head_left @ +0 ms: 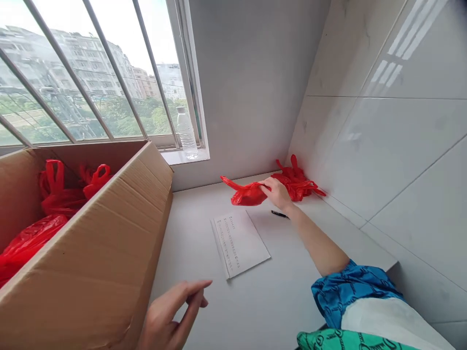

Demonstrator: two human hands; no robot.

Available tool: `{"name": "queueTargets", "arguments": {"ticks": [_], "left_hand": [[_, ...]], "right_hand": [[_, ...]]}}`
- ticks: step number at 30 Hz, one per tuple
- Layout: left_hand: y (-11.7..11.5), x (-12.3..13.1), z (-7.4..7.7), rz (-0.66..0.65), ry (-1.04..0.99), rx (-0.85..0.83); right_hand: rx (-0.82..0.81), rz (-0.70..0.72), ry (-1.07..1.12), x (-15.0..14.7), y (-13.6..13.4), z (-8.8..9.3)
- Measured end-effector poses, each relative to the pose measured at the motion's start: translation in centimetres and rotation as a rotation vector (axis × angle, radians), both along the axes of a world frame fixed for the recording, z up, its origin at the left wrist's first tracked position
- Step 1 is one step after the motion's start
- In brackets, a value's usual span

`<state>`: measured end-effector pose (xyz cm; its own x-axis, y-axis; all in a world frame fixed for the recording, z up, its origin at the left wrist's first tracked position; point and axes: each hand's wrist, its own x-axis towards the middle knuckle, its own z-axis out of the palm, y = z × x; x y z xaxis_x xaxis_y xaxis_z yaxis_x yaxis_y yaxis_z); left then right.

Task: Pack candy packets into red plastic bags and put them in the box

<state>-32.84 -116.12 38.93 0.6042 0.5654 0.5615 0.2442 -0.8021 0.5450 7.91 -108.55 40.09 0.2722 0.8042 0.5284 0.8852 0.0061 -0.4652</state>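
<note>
Pinched in my right hand [276,193] is a red plastic bag [248,194], held above the far part of the white table with one handle sticking out to the left. More red bags [296,182] lie heaped in the back corner, just beyond that hand. My left hand [175,313] hangs over the near part of the table beside the cardboard box, fingers apart and holding nothing. Between the hands lies a white sheet of paper [241,243] with rows of small writing. A black pen [280,214] rests below my right wrist, partly covered by the arm.
On the left stands a large open cardboard box [98,248] with several red bags [63,199] inside. A clear water bottle [187,133] is on the sill of the barred window. Tiled wall [412,146] borders the table [262,301] on the right.
</note>
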Motion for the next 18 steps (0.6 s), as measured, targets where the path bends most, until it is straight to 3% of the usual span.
{"name": "queueTargets", "arguments": {"ticks": [3, 7, 11, 14, 18], "left_hand": [[1.2, 1.6, 1.1, 0.125, -0.055, -0.054], [2.8, 4.5, 1.6, 0.263, -0.137, -0.099], [4.3, 7.1, 0.6, 0.289, 0.089, -0.093], [4.6, 8.9, -0.5, 0.232, 0.280, -0.091], [4.6, 10.4, -1.4, 0.222, 0.302, -0.107]], "right_hand": [[0.102, 0.214, -0.025, -3.5, -2.2, -0.9], [0.039, 0.437, -0.101, -7.6, -4.7, -4.6], [0.045, 0.438, -0.125, -9.5, -6.3, -6.4], [0.106, 0.396, -0.091, -9.9, -6.9, -6.0], [0.161, 0.392, -0.095, -9.6, -7.2, -5.4]]}}
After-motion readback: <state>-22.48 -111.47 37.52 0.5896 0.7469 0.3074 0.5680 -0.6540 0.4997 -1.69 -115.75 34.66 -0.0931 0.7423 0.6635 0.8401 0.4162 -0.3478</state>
